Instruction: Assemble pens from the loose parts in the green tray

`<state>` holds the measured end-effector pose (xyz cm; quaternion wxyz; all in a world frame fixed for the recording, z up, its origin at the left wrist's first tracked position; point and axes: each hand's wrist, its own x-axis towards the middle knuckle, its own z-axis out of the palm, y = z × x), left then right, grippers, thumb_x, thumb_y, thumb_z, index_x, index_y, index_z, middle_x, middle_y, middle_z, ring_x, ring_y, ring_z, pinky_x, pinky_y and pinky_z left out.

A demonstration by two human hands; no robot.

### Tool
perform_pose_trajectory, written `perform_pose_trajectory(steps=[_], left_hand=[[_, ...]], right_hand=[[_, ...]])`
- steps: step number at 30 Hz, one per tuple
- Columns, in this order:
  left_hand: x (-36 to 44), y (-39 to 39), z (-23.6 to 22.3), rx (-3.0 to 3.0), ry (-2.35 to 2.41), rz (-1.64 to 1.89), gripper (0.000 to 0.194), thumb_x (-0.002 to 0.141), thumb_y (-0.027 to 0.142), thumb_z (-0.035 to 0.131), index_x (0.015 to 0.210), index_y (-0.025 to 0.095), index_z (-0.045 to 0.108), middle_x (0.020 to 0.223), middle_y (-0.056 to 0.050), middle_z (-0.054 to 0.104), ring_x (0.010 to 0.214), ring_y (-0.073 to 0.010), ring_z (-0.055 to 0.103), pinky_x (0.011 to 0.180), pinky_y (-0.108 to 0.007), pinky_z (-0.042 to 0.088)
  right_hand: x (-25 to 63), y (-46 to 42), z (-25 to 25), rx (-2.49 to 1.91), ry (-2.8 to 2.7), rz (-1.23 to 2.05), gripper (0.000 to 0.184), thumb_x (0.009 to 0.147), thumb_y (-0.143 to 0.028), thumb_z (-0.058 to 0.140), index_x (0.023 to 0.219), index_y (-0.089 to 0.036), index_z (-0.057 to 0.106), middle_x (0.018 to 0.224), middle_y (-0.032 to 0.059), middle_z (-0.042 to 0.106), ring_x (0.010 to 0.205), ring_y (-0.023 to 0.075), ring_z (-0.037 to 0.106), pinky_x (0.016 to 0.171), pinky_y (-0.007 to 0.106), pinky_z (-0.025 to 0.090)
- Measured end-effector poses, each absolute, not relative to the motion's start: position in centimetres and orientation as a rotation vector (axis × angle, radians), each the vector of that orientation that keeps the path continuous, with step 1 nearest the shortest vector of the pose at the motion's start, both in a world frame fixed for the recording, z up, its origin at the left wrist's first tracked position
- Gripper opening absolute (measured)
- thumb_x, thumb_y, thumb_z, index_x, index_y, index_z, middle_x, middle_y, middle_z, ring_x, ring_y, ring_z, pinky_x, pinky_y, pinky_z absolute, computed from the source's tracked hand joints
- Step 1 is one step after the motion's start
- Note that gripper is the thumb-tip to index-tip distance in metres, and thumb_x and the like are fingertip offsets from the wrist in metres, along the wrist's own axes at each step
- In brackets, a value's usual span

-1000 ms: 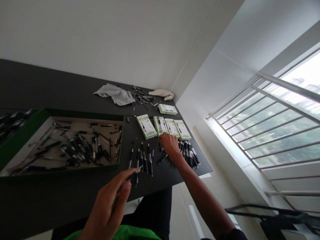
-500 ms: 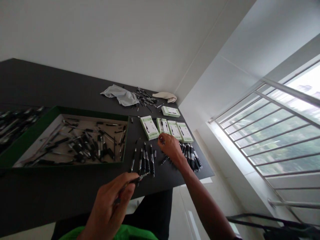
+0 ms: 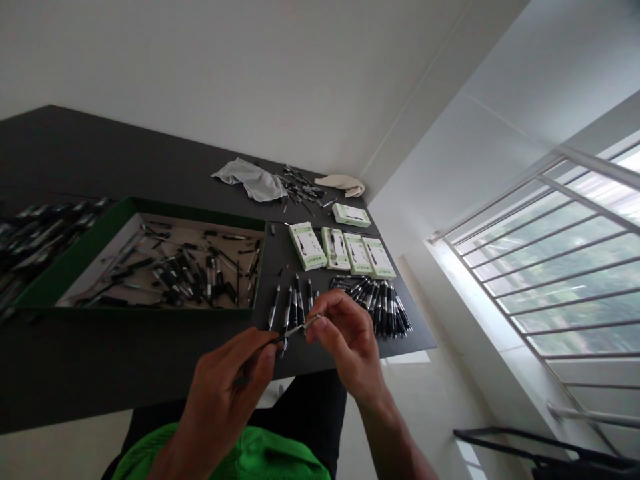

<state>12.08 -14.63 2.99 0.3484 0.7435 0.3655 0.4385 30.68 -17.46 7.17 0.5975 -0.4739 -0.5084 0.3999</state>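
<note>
My left hand (image 3: 230, 377) is closed round a dark pen (image 3: 296, 331), whose thin pale end points up to the right. At that end the thumb and forefinger of my right hand (image 3: 353, 340) pinch together; whether a small separate part is between them I cannot make out. Just beyond my hands, several black and clear pens (image 3: 275, 308) lie side by side on the dark table. A fanned heap of black pens (image 3: 385, 307) lies to the right of them, partly behind my right hand.
A green-walled tray (image 3: 195, 212) of loose pens and pen parts stands at left, beside a blurred pile of pens (image 3: 45, 237). Several pen boxes (image 3: 307, 247) lie behind the heap. Farther back are a grey cloth (image 3: 253, 180), more pens (image 3: 303, 187) and a beige cloth (image 3: 340, 184).
My right hand has come back from beside the boxes, toward me, to the pen's end. My left hand still holds the pen. The view has shifted slightly.
</note>
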Motion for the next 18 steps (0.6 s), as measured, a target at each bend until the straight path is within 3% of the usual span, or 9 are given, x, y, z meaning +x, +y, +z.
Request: perform_pose_trajectory(steps=[9,14,16,18], left_hand=[[11.9,-14.6,3.0,1.933,0.928,1.181,0.018,0.101,0.027,0.062,0.098,0.02,0.078,0.075,0.0,0.076,0.062,-0.013,0.073,0.055,-0.017,0.054],[11.6,-14.6,2.6,1.967,0.921,1.149,0.02,0.102,0.025,0.059,0.103,0.019,0.078,0.086,-0.002,0.08,0.068,-0.0124,0.075,0.065,-0.016,0.058],[11.4,-14.7,2.5,1.973,0.896,1.146,0.02,0.102,0.023,0.058,0.105,0.02,0.077,0.086,-0.001,0.08,0.068,-0.0115,0.075,0.064,-0.015,0.058],[11.1,-14.7,2.4,1.979,0.88,1.166,0.019,0.103,0.023,0.057,0.106,0.022,0.076,0.084,0.001,0.079,0.068,-0.0105,0.075,0.061,-0.013,0.056]], right_hand=[[30.3,-17.1,6.6,-1.046,-1.166,0.977,0.016,0.099,-0.04,0.072,0.094,-0.025,0.069,0.075,-0.0032,0.065,0.064,0.0111,0.06,0.063,0.024,0.048],[30.2,-17.5,6.5,-1.151,-1.31,0.972,0.015,0.1,-0.038,0.07,0.097,-0.024,0.07,0.084,-0.0007,0.068,0.075,0.0135,0.063,0.071,0.026,0.049],[30.7,-17.6,6.6,-1.196,-1.445,0.997,0.014,0.098,-0.036,0.073,0.108,-0.025,0.072,0.093,0.0003,0.072,0.083,0.0147,0.065,0.078,0.028,0.051],[31.6,-17.8,6.6,-1.264,-1.574,0.983,0.033,0.098,-0.033,0.074,0.13,-0.029,0.067,0.102,-0.0001,0.074,0.088,0.015,0.066,0.084,0.029,0.051]])
